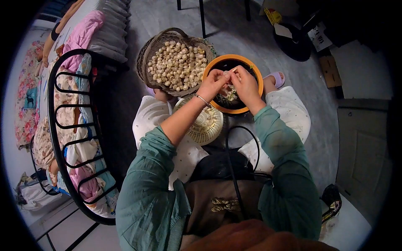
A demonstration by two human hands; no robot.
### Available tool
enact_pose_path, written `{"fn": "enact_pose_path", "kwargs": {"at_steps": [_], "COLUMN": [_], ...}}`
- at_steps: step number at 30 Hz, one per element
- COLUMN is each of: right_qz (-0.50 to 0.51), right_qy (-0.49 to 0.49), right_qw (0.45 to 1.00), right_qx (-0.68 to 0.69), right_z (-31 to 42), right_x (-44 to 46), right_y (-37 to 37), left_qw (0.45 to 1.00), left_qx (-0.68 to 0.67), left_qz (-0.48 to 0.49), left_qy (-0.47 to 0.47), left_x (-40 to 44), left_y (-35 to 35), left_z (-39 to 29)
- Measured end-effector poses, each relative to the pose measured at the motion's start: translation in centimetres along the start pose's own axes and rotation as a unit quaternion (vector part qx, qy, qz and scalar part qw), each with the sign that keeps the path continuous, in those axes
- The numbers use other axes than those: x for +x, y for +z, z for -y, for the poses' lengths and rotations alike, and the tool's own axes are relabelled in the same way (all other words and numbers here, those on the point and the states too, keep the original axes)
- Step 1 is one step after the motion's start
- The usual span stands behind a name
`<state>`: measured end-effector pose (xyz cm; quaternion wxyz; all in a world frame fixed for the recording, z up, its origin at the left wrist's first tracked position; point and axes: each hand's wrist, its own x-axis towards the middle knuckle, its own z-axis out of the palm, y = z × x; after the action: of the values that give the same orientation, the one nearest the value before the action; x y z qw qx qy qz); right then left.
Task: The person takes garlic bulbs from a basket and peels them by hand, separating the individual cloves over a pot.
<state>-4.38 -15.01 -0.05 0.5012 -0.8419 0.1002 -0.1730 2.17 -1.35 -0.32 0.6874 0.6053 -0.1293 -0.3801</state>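
Over a round bucket with an orange rim (260, 79), my left hand (214, 83) and my right hand (247, 85) meet with fingertips pinched together. Between them is a small pale piece of garlic (235, 71), mostly covered by the fingers. Pale peelings (228, 94) lie inside the bucket, partly behind my hands. Left of the bucket, a woven basket (144, 56) is filled with many garlic bulbs (178, 65). A cream plastic colander (206, 125) sits below my left forearm, close to my legs; the forearm covers part of it.
A bed with a black metal frame (52, 108) and bunched bedding stands at the left, where another person's arm (63, 23) shows. Black furniture legs (202, 19) rise beyond the basket. A dark round object (293, 44) and a cardboard box (330, 71) are at the right.
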Motion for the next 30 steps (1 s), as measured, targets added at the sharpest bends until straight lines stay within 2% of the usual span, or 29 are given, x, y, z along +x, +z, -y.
{"fn": "enact_pose_path", "kwargs": {"at_steps": [1,2,4,5,7,11,13,15,21,23,25,30], "right_qz": [0.001,0.023,0.047,0.046,0.045,0.014,0.0,0.026,0.048,0.036,0.023,-0.017], "right_qy": [0.0,0.005,0.012,0.012,0.011,-0.008,-0.004,0.059,0.109,0.093,0.076,0.066], "right_qw": [1.0,0.999,0.998,0.998,0.999,1.0,0.999,0.994,0.99,0.992,0.994,0.997], "right_qx": [0.0,-0.022,-0.043,-0.028,-0.014,0.025,0.045,0.091,0.08,0.077,0.073,0.025], "right_z": [0.3,0.6,0.7,0.6,0.3,0.6,0.8,0.5,-0.7,-1.6,-1.3,-2.0], "right_x": [-0.1,-0.2,-0.3,-0.4,-0.6,-0.5,-0.4,-0.1,0.2,0.2,0.2,0.3], "right_y": [-0.1,-0.3,-0.1,0.2,0.7,0.7,0.5,0.1,-0.2,0.1,0.0,0.0], "left_qw": [0.997,0.997,0.982,0.982,0.952,0.948,0.969,0.978,0.996,0.997,0.988,0.976], "left_qx": [0.068,0.068,0.186,0.186,0.291,0.304,0.234,0.197,0.06,0.037,-0.053,-0.09], "left_qz": [0.005,0.004,0.002,0.002,-0.012,-0.016,0.003,0.007,0.057,0.073,0.143,0.194], "left_qy": [-0.027,-0.027,0.038,0.038,0.093,0.094,0.081,0.073,0.017,0.014,-0.002,-0.033], "left_x": [0.0,-0.1,-0.3,-0.3,-0.3,-0.6,-0.6,-0.5,0.0,0.0,0.2,-0.7], "left_y": [-0.2,-0.1,-0.1,-0.2,-0.4,0.0,0.1,0.1,-0.2,-0.4,-0.7,-0.4], "left_z": [-0.1,-0.1,0.0,0.1,0.4,0.1,0.0,0.3,1.0,1.1,1.3,0.0]}}
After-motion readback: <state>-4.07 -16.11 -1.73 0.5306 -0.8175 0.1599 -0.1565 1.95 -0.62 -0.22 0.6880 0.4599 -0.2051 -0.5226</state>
